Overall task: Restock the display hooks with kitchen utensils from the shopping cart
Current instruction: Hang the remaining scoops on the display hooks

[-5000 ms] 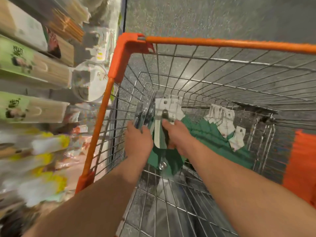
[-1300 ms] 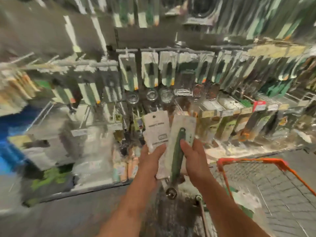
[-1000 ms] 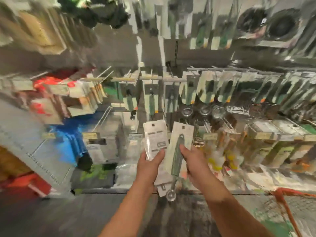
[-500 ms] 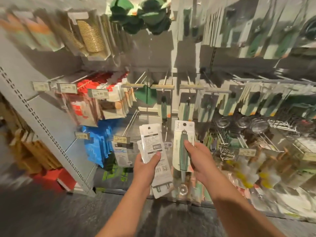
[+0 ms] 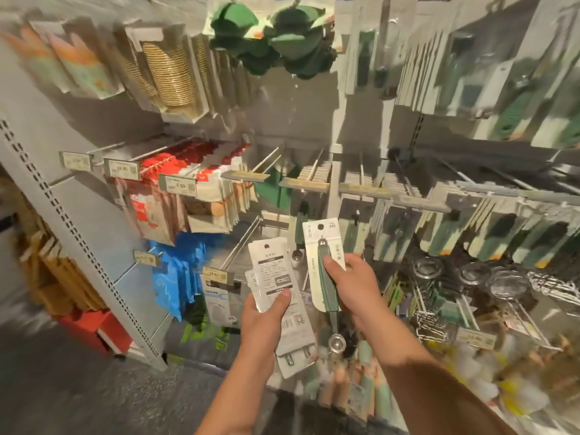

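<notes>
- Left hand (image 5: 265,312) grips a stack of carded utensils (image 5: 279,296), thumb pressed across the front, print side facing the camera; small green handle tips stick out at the stack's bottom edge.
- Right hand (image 5: 353,285) grips one carded scoop (image 5: 324,268): thumb on the green handle, fingers curled behind the card, hang hole at top, round metal bowl (image 5: 336,343) hanging below the card.
- The two packs sit side by side, close, not touching as far as visible; both held in front of the display, not on any hook.
- Just behind the scoop card, a long bare hook (image 5: 243,243) runs out from the back panel, price tag (image 5: 218,276) at its front end.
- Next row up: hooks (image 5: 314,160) with similar green-handled carded utensils (image 5: 398,233) hanging to the right.
- Left of those: red and white packs (image 5: 194,189), blue packs (image 5: 179,277) below them.
- Right side: metal strainers (image 5: 470,274), blurred.
- Top row: dark green items (image 5: 270,36) and wicker-coloured packs (image 5: 169,73), blurred.
- Grey perforated upright (image 5: 62,221) at the display's left edge.
</notes>
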Available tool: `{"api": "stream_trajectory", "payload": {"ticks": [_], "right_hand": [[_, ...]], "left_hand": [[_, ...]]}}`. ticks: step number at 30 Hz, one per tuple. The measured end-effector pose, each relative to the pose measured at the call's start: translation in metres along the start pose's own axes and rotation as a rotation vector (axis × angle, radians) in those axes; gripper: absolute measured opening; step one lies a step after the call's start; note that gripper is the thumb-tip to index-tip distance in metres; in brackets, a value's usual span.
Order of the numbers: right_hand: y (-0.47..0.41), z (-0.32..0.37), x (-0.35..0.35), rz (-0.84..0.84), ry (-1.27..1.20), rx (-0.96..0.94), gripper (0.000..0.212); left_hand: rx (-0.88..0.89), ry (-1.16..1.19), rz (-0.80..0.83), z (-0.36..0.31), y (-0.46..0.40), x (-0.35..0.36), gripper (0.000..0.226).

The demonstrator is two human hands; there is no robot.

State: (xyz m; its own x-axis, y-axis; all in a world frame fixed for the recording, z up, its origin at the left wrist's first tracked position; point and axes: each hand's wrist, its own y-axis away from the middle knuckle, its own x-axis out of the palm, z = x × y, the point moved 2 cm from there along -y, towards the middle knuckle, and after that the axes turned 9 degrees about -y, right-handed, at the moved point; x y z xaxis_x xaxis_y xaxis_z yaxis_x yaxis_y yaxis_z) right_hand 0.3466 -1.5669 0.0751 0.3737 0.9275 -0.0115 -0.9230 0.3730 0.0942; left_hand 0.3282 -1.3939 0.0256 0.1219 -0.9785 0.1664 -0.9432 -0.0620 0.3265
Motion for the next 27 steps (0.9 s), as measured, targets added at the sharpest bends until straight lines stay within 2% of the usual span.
{"api": "stream_trajectory", "payload": {"ticks": [3,9,18,21,27], "right_hand": [[-0.025,0.007,0.008,0.063,0.045,-0.037,0.006],[-0.067,0.013,0.028,0.131,0.074,-0.104,0.008],[-0.103,0.000,0.045,-0.035,0.023,-0.105,0.026],[-0.115,0.004,0.051,-0.056,0.030,-0.077,0.021],[-0.147,0.000,0.066,-0.119,0.152,0.046,0.044]], "left_hand": [[0.026,-0.002,-0.015,-0.008,-0.013,0.006,0.033],[0.035,0.035,-0.085,-0.015,-0.029,0.015,0.039],[0.042,0.099,-0.147,-0.014,-0.041,0.024,0.032],[0.042,0.097,-0.134,-0.020,-0.050,0.023,0.030],[0.022,0.090,-0.053,-0.029,-0.069,0.017,0.029]]}}
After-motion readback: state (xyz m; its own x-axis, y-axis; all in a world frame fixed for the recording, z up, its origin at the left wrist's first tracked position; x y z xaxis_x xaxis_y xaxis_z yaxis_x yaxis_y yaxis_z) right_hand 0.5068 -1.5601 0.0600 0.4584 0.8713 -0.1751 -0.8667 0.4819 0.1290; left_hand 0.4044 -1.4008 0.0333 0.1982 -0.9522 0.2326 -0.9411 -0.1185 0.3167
